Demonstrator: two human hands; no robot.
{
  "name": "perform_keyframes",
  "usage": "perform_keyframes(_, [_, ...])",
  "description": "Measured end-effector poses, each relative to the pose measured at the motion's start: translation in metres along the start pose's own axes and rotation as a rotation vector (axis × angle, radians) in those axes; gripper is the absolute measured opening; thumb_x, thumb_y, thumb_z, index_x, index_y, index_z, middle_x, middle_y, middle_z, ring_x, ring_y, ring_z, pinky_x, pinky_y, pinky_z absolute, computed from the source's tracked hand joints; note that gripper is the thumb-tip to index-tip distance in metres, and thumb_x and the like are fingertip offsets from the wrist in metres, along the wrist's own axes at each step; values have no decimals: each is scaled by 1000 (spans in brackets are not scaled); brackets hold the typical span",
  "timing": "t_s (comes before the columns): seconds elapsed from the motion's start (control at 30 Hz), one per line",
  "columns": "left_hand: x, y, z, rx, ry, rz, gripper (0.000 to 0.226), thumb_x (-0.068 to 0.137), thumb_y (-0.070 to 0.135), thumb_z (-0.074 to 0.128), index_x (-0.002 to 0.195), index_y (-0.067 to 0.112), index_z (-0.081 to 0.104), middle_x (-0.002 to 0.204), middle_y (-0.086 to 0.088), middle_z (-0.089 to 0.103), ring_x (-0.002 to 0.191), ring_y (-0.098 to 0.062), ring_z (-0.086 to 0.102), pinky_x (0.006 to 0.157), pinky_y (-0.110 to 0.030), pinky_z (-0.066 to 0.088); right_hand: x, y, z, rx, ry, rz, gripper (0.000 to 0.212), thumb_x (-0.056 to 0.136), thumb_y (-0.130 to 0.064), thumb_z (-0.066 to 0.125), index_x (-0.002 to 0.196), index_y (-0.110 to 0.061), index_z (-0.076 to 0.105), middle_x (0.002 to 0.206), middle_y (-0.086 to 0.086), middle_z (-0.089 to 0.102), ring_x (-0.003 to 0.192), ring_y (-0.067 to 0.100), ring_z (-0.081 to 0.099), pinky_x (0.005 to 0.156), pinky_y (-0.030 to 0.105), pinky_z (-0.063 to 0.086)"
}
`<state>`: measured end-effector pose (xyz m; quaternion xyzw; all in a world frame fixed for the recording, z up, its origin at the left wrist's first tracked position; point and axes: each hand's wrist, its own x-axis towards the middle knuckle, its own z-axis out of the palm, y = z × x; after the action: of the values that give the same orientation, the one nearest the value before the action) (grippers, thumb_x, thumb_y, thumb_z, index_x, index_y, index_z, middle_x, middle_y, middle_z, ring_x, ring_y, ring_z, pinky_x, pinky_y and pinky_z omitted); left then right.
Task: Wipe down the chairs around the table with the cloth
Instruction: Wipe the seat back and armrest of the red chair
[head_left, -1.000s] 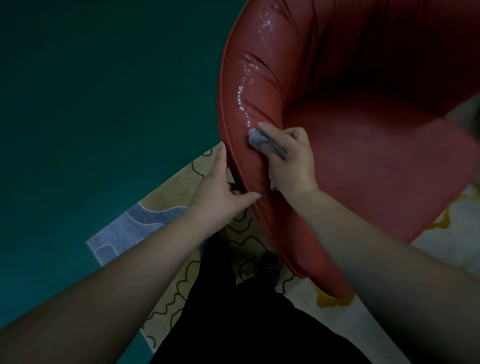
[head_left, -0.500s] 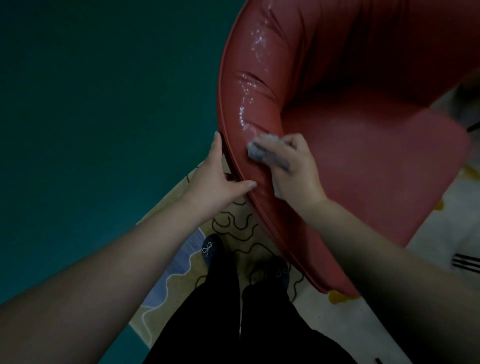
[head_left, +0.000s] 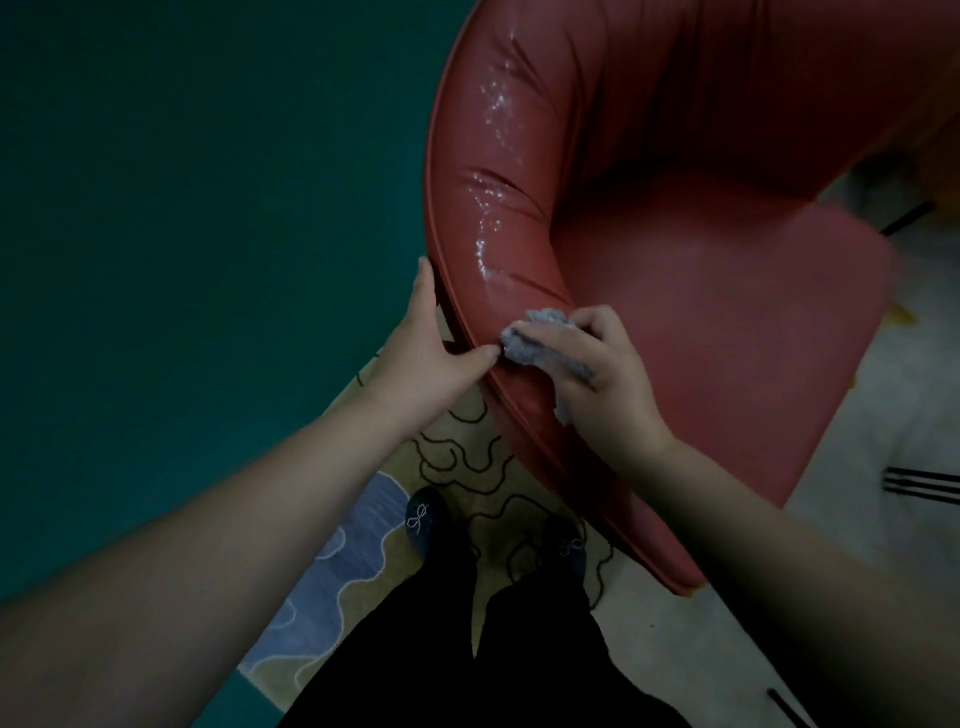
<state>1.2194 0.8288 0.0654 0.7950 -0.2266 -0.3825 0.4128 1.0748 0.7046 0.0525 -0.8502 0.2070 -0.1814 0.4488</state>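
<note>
A red leather tub chair fills the upper right, with wet streaks shining on its left armrest. My right hand holds a crumpled grey cloth and presses it against the near end of that armrest. My left hand grips the armrest's outer rim, fingers behind the edge and thumb lying on top, almost touching the cloth.
Below the chair lies a patterned rug with beige, blue and white areas and black squiggles. My dark shoes and black trousers stand on it close to the chair. A dark green floor fills the left. Black chair legs show at right.
My right hand has slid the cloth down the armrest toward its near end and toward my left thumb. The left hand kept its grip on the rim.
</note>
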Motion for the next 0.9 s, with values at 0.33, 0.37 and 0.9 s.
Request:
perform_keyframes(0.33, [11,-8,-6,-63,-58,-2,118,62,41,72,146,47,-11,150,23,29,120,-14,56,101,-42,47,59,-9,17,26,12,22,32,88,-2,63,116,-19,68,102,7,46,59,-3,47,52,10,42])
perform_keyframes(0.37, [11,-7,-7,-56,-55,-5,118,60,44,72,145,50,-10,152,22,27,123,-14,54,102,-41,46,46,-8,16,17,0,4,33,88,-2,63,116,-19,68,102,8,46,59,-1,47,53,11,42])
perform_keyframes(0.9, [34,3,-23,-120,-36,21,114,67,29,75,146,53,-4,124,50,24,100,-4,66,84,-31,54,79,6,3,29,-153,-115,37,88,2,62,116,-21,68,103,3,42,68,9,49,50,14,45])
